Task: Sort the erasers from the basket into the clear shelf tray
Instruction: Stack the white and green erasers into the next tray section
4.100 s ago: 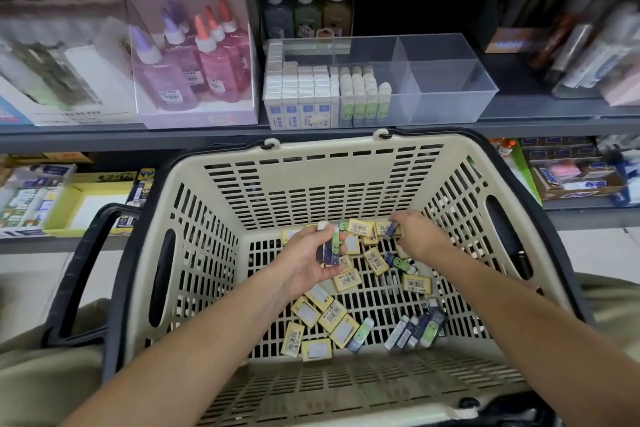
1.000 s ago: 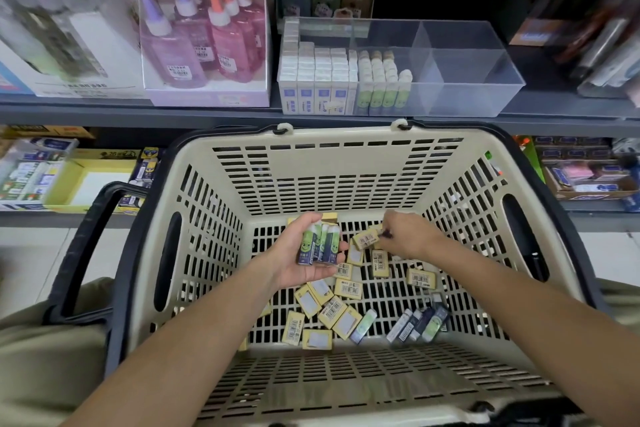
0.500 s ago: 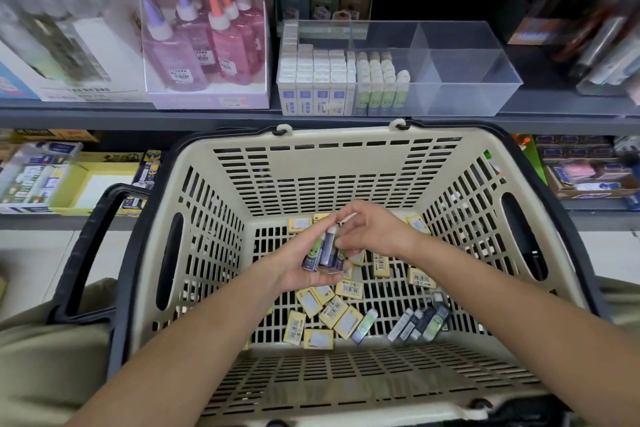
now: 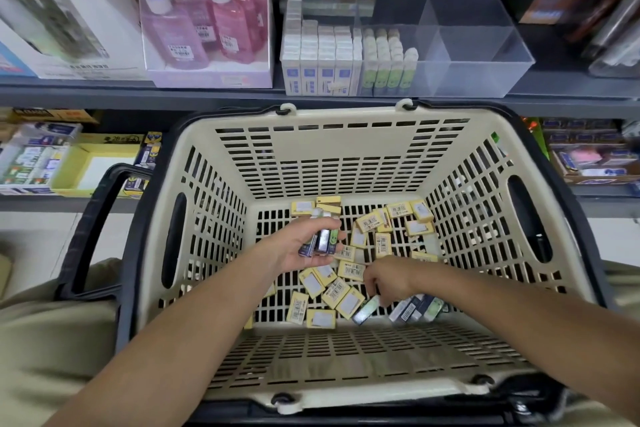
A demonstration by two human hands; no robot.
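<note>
1. Basket (image 4: 346,163): cream plastic with slotted walls, in front of the person. All places below are given relative to it.
2. Left hand (image 4: 294,253): above the middle of the basket floor, palm up. Its fingers are curled round a small bunch of erasers (image 4: 323,240) with dark and green sleeves, held side by side.
3. Right hand (image 4: 388,279): low inside the basket, right of centre. Its fingers are bent down onto the end of a green eraser (image 4: 366,309) lying on the floor. Contact is visible, but the area is blurred and I cannot tell whether it is pinched.
4. Yellow erasers (image 4: 341,295): loose and scattered over the basket floor from far wall to near wall, several with the barcode up.
5. Dark erasers (image 4: 417,309): a few lying together at the near right of the floor, under the right wrist.
6. Clear tray (image 4: 485,45): on the shelf (image 4: 173,94) beyond the basket's far rim. White erasers (image 4: 322,55) stand in rows in its left part.
7. Glue bottles (image 4: 207,17): pink and purple, on the same shelf, beyond the basket's far left corner.
</note>
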